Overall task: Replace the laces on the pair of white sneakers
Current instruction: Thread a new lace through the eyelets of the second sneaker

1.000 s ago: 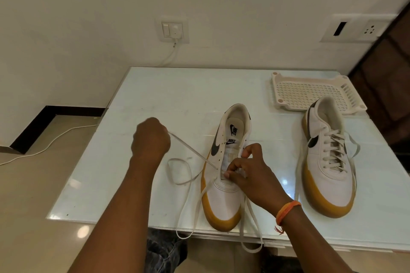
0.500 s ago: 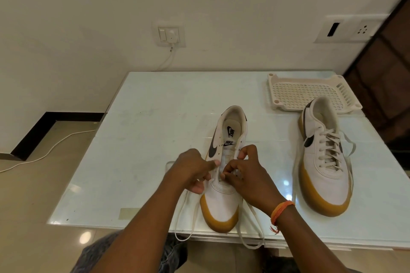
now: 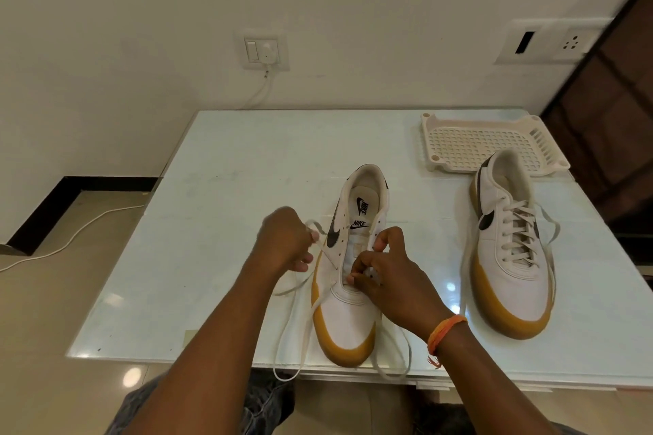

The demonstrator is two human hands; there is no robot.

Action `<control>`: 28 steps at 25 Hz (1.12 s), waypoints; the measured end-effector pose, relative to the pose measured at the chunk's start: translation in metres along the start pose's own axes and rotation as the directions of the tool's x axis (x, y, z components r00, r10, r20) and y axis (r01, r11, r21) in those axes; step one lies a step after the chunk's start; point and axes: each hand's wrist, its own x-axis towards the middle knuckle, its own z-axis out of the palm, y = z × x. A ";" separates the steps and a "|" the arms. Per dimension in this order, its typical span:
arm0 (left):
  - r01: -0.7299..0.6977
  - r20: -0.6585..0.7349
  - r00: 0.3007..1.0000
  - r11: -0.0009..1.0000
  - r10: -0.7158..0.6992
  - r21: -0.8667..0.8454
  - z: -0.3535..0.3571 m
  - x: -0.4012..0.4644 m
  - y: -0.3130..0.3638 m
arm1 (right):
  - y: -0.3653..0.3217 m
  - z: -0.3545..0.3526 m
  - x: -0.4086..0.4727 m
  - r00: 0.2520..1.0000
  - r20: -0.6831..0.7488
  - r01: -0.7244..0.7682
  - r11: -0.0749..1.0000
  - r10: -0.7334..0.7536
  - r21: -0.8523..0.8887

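Observation:
A white sneaker with a gum sole [image 3: 348, 314] stands at the table's front middle, toe toward me, its upper eyelets bare. A white lace [image 3: 307, 321] runs from its lowest eyelets and hangs in loops over the table's front edge on both sides. My left hand [image 3: 284, 244] grips a stretch of the lace just left of the shoe. My right hand [image 3: 383, 275] pinches the lace at the lower eyelets, covering them. A second white sneaker [image 3: 512, 258], fully laced, stands to the right.
A cream perforated plastic tray [image 3: 473, 141] lies at the back right of the glass-topped table [image 3: 219, 208], touching the laced sneaker's heel. A wall socket with a plugged cable [image 3: 266, 53] is behind. A dark wooden door [image 3: 607, 116] is at the right.
My left hand, stretched out left pulling the lace one second ago, came in to the shoe and has now drawn back slightly left with the lace. My right hand stayed at the eyelets.

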 end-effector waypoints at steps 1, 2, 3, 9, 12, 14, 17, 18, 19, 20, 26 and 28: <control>-0.061 -0.090 0.994 0.998 0.060 -0.008 -0.010 0.009 -0.002 | 0.000 0.000 0.000 1.000 0.003 0.003 1.000 -0.003 -0.009; -0.127 -0.192 0.973 0.991 0.130 0.028 -0.019 0.017 -0.004 | 0.000 0.000 0.000 1.000 0.007 0.003 1.000 -0.003 -0.011; -0.194 -0.292 0.934 0.978 0.208 0.077 -0.026 0.022 -0.006 | 0.000 0.000 0.000 1.000 0.009 0.002 1.000 -0.002 -0.010; -0.403 -0.537 0.732 0.902 0.419 0.154 -0.050 0.024 -0.008 | 0.002 0.001 0.002 1.000 0.013 -0.015 0.999 0.015 0.051; -0.126 -0.234 0.954 0.958 0.189 0.259 -0.040 0.016 -0.015 | 0.003 0.002 0.003 1.000 0.016 -0.028 0.997 0.027 0.069; -0.005 -0.081 0.996 0.929 0.038 0.371 -0.027 0.002 -0.015 | 0.002 0.003 0.003 1.000 0.011 -0.029 0.997 0.029 0.076; 0.003 0.070 0.997 0.969 -0.021 0.248 0.000 -0.008 -0.009 | 0.001 0.003 0.004 1.000 -0.001 -0.029 0.997 0.029 0.073; 0.003 0.105 0.994 0.973 -0.029 0.233 0.010 -0.009 -0.008 | 0.001 0.004 0.004 0.999 -0.004 -0.032 0.997 0.033 0.068; 0.005 0.124 0.992 0.974 -0.034 0.227 0.018 -0.009 -0.008 | 0.002 0.004 0.004 0.999 -0.005 -0.034 0.997 0.035 0.063; 0.009 0.137 0.990 0.976 -0.040 0.219 0.023 -0.008 -0.008 | 0.002 0.005 0.004 0.999 -0.008 -0.032 0.998 0.033 0.061; 0.166 0.263 0.940 0.966 -0.215 0.197 0.022 -0.003 -0.003 | 0.002 0.003 0.003 0.999 -0.007 -0.032 0.999 0.032 0.042; 0.160 0.283 0.935 0.967 -0.212 0.196 0.020 -0.004 -0.001 | 0.002 0.003 0.003 0.999 -0.011 -0.037 0.999 0.037 0.037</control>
